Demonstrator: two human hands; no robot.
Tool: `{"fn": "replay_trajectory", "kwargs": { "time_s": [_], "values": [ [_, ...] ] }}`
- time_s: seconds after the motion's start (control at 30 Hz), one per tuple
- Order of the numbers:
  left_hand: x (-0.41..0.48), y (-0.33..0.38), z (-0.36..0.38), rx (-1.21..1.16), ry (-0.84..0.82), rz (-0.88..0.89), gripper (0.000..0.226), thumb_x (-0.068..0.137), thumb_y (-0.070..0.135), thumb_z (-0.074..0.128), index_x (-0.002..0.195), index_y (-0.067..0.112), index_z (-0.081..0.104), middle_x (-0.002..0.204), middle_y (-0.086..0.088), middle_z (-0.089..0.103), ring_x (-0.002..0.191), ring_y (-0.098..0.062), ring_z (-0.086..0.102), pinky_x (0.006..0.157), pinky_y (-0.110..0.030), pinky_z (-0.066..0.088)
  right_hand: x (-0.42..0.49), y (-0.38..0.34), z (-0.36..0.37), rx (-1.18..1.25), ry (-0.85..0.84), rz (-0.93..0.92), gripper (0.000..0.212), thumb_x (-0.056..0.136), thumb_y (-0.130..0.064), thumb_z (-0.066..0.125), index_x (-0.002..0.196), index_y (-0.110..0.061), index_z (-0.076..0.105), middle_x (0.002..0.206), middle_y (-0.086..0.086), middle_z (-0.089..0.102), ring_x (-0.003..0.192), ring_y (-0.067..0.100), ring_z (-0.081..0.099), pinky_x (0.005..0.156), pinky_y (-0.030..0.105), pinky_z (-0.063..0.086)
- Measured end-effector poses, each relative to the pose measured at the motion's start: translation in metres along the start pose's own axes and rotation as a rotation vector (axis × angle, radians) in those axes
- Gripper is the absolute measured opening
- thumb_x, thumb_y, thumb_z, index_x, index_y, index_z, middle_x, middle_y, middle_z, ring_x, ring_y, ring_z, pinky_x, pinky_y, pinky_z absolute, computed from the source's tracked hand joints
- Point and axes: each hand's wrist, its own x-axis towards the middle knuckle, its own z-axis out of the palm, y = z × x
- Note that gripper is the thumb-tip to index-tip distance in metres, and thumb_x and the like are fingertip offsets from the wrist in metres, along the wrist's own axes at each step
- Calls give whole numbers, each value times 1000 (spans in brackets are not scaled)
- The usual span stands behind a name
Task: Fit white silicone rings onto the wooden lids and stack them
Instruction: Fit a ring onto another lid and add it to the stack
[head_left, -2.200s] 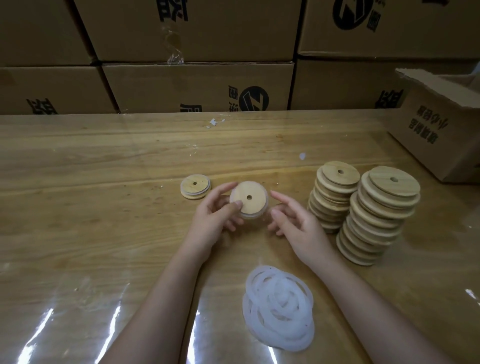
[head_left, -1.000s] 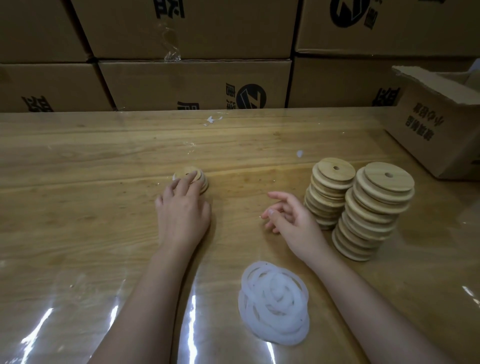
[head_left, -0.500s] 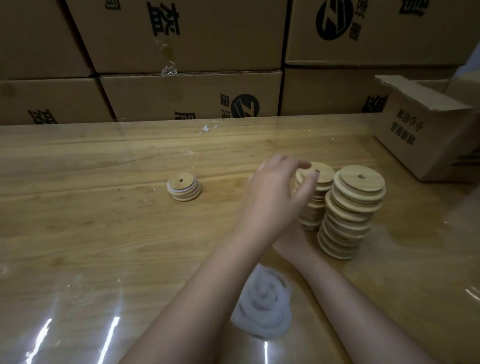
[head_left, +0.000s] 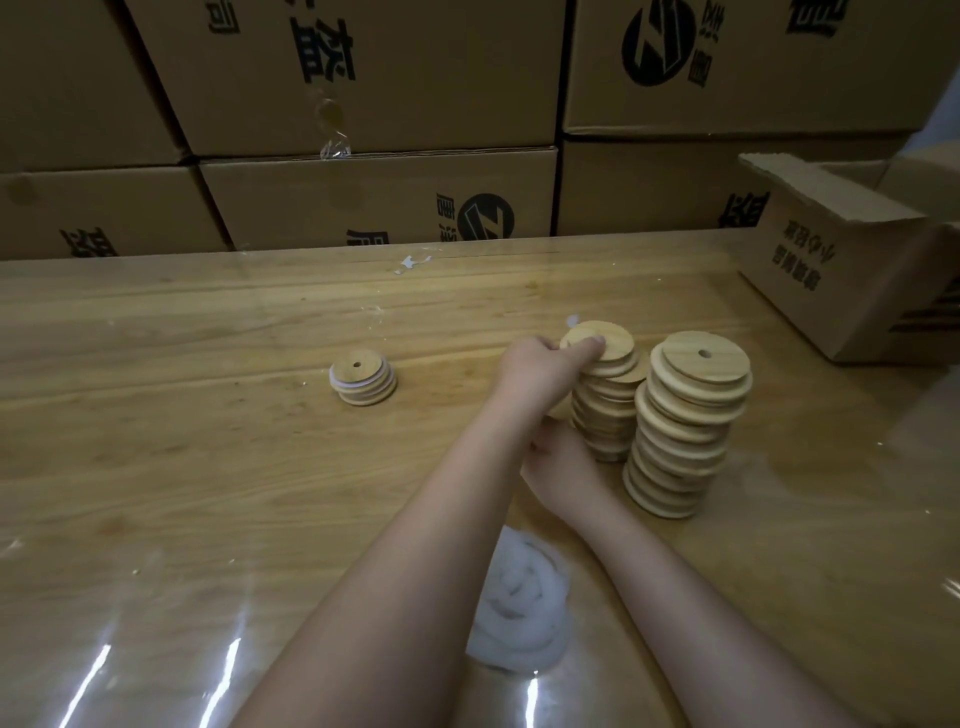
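My left hand (head_left: 535, 369) reaches across to the right and pinches the top wooden lid (head_left: 605, 340) of the nearer of two tall stacks of bare lids (head_left: 608, 415), thumb on top. My right hand (head_left: 563, 465) lies below it at the foot of that stack, with its fingers partly hidden by my left forearm. The second tall stack (head_left: 688, 431) stands just to the right. A short stack of lids with white rings fitted (head_left: 363, 376) sits apart to the left. A blurred pile of white silicone rings (head_left: 519, 608) lies close to me between my forearms.
The wooden table (head_left: 182, 467) is covered with a glossy clear sheet. An open carton (head_left: 831, 275) stands at the back right. A wall of stacked cartons (head_left: 363, 208) lines the far edge. Small white scraps (head_left: 410, 262) lie near it.
My left hand has left the short ringed stack, crossed over my right arm and taken hold of the top lid of the nearer tall stack. My right hand has shifted toward that stack's base.
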Motion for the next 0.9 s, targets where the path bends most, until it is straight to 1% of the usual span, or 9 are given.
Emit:
{"fn": "replay_trajectory", "kwargs": {
  "time_s": [0.1, 0.17, 0.23, 0.3, 0.4, 0.53, 0.63, 0.7, 0.9],
  "values": [
    [-1, -10, -11, -187, 43, 7, 31, 79, 43, 69, 85, 13, 63, 77, 0, 60, 69, -13, 57, 65, -26, 46, -1, 0, 2, 208, 2, 19, 35, 87, -9, 51, 58, -27, 48, 52, -18, 59, 53, -4, 53, 51, 13, 34],
    [-3, -23, -25, -332, 92, 14, 21, 81, 34, 70, 82, 15, 61, 69, 4, 60, 54, -2, 58, 52, -17, 46, -2, 1, 3, 283, 0, 14, 28, 88, -15, 56, 64, -29, 56, 62, -11, 64, 64, 4, 59, 63, 24, 45],
    [-4, -42, -42, -368, 167, 30, 17, 83, 28, 69, 77, 16, 59, 63, 3, 58, 49, -1, 56, 46, -13, 44, -4, -2, 2, 243, -90, -15, 17, 84, -24, 62, 70, -33, 60, 74, -12, 65, 76, 8, 60, 76, 30, 48],
    [-8, -66, -56, -362, 241, 40, 17, 84, 24, 69, 76, 13, 58, 64, -2, 56, 55, -10, 55, 50, -18, 44, -6, -2, 1, 93, -257, -108, 11, 79, -34, 67, 71, -36, 60, 78, -18, 61, 84, 5, 56, 85, 30, 44],
    [-18, -101, -69, -312, 327, 74, 18, 84, 23, 68, 75, 11, 57, 64, -9, 56, 53, -13, 49, 46, -22, 40, -10, -7, -4, -159, -465, -243, 12, 75, -44, 71, 80, -36, 63, 95, -20, 54, 103, 1, 44, 97, 27, 24],
    [-26, -122, -76, -316, 309, 173, 16, 83, 21, 69, 75, 15, 57, 55, -3, 55, 42, -6, 45, 37, -17, 35, -10, -10, -26, -111, -728, -197, 20, 78, -35, 72, 97, -30, 66, 120, -24, 47, 121, -3, 32, 107, 25, 16],
    [-27, -125, -78, -338, 290, 201, 11, 84, 18, 68, 79, 14, 59, 55, 0, 54, 43, -5, 45, 37, -17, 35, -9, -8, -41, 0, -879, -135, 18, 81, -20, 71, 99, -21, 69, 134, -26, 41, 126, -10, 31, 102, 7, 24],
    [-27, -126, -78, -343, 274, 217, 8, 84, 17, 68, 81, 16, 61, 59, 2, 56, 46, -4, 46, 39, -16, 36, -7, -7, -41, 20, -879, -120, 13, 81, -16, 71, 93, -19, 70, 134, -26, 42, 124, -14, 33, 97, 2, 26],
    [-24, -123, -77, -279, 174, 319, 13, 83, 13, 68, 96, 16, 65, 79, -5, 62, 62, -17, 56, 46, -20, 42, -5, -4, -28, 204, -662, -76, 7, 81, -17, 71, 79, -24, 69, 114, -18, 60, 109, 3, 55, 99, 22, 41]
  ]
}}
